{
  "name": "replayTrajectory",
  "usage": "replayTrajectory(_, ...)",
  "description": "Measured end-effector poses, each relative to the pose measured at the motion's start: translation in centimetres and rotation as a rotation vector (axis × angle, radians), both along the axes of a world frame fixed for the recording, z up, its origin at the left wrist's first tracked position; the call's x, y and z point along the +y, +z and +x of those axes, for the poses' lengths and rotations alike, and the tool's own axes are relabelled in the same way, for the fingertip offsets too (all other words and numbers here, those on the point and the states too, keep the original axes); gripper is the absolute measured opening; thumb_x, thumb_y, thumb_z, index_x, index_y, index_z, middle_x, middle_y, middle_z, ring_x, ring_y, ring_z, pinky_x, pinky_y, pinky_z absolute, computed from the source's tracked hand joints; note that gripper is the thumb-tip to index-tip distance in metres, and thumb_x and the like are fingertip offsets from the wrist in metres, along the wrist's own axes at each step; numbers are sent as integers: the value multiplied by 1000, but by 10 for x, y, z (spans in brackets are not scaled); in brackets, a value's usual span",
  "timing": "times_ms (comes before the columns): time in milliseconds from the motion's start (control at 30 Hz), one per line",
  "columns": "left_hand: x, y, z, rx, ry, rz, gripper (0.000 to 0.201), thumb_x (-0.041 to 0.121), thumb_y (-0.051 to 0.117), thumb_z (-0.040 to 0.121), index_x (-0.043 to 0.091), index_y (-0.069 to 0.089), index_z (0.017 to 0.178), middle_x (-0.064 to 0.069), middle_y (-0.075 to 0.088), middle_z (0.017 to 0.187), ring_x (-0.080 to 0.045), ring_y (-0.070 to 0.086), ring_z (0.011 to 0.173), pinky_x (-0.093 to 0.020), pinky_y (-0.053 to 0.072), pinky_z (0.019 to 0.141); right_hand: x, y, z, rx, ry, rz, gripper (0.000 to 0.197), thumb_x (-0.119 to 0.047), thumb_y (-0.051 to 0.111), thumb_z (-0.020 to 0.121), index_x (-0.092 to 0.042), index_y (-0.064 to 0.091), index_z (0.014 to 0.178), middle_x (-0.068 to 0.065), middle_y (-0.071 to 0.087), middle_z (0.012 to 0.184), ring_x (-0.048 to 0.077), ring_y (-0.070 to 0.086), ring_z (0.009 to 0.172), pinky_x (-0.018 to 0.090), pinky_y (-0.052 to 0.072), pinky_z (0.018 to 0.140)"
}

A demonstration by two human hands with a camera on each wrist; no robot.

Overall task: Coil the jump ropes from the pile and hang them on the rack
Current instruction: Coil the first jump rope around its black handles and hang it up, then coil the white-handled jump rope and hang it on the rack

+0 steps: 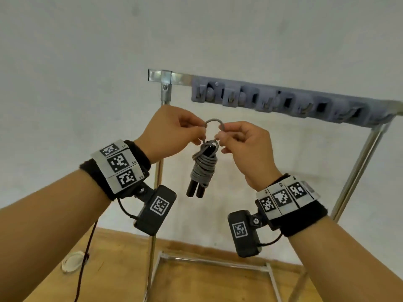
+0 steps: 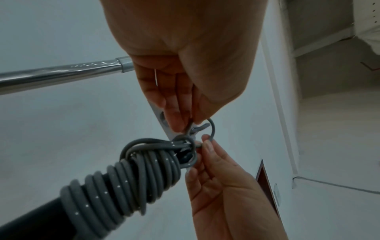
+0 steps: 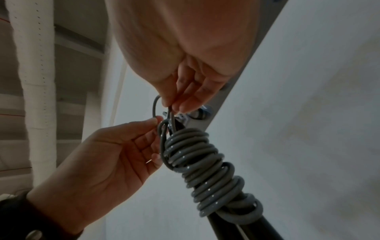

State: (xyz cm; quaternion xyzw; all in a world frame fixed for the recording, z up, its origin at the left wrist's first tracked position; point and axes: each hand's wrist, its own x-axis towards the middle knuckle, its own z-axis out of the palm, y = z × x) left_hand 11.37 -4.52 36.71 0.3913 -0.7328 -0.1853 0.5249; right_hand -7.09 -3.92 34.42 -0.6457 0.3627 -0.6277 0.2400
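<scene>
A grey jump rope [image 1: 204, 168] is wound tightly round its two black handles [image 1: 195, 190] and hangs in the air between my hands. A small loop of the rope [image 1: 214, 121] arches up at the top. My left hand [image 1: 201, 132] pinches the loop's left end, and my right hand [image 1: 221, 136] pinches its right end. The left wrist view shows the coil [image 2: 131, 183] under my left hand [image 2: 188, 125]. Seen from the right wrist, my right hand [image 3: 171, 107] holds the loop above the coil [image 3: 205, 162]. The rack [image 1: 305, 101] with grey hooks stands just behind, up and to the right.
The rack's left post [image 1: 160, 166] stands right behind my left hand; its right post [image 1: 359, 171] slants down at the right. A row of several hooks [image 1: 268, 101] lines the top bar. Below lie a wooden floor [image 1: 196, 280] and a white round object [image 1: 70, 261].
</scene>
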Motion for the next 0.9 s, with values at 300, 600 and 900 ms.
replayTrajectory(300, -34, 54, -1, 184, 152, -204, 21, 15, 67, 84, 25, 74, 67, 5, 73, 62, -9, 72, 59, -15, 50, 52, -50, 73, 37, 177, -189, -136, 16, -15, 63, 92, -29, 58, 87, -6, 69, 81, 14, 68, 80, 42, 59, 74)
replayTrajectory(600, -63, 34, 4, 67, 177, -41, 13, 17, 67, 91, 14, 75, 83, 1, 75, 71, -8, 73, 66, -18, 52, 58, -70, 58, 43, 337, -321, -66, 10, -14, 60, 93, -18, 62, 102, 2, 70, 97, 13, 64, 87, 27, 54, 79)
replayTrajectory(900, -7, -6, 1, -12, 259, -81, 16, 28, 73, 83, 19, 69, 97, 8, 69, 80, -3, 65, 72, -18, 49, 68, -12, 23, 13, 356, -216, -9, 28, -31, 75, 82, -23, 64, 107, -11, 69, 88, 0, 65, 80, 21, 55, 77)
